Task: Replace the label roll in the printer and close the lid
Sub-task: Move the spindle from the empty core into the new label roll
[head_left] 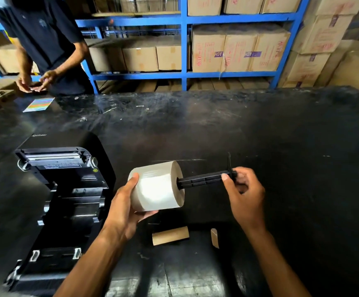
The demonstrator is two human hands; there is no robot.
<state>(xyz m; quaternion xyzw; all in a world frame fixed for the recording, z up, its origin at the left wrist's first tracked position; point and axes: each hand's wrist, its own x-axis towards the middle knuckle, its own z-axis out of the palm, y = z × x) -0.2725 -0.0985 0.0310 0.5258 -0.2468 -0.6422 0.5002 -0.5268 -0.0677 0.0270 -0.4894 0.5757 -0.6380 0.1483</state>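
Observation:
A white label roll [159,186] is held above the black table in my left hand [127,202], which wraps its left end. A black spindle [204,179] sticks out of the roll's core to the right, and my right hand [244,191] pinches its outer end by a thin flange. The black printer [60,189] stands at the left with its lid [56,155] swung up and open, and its roll bay is empty. An empty brown cardboard core [171,235] lies on the table below the roll.
A small brown cardboard piece [215,237] lies right of the empty core. A colourful sheet [39,104] lies at the table's far left. Another person [43,46] stands behind that corner. Blue shelving [184,46] with cardboard boxes runs behind the black table [260,129].

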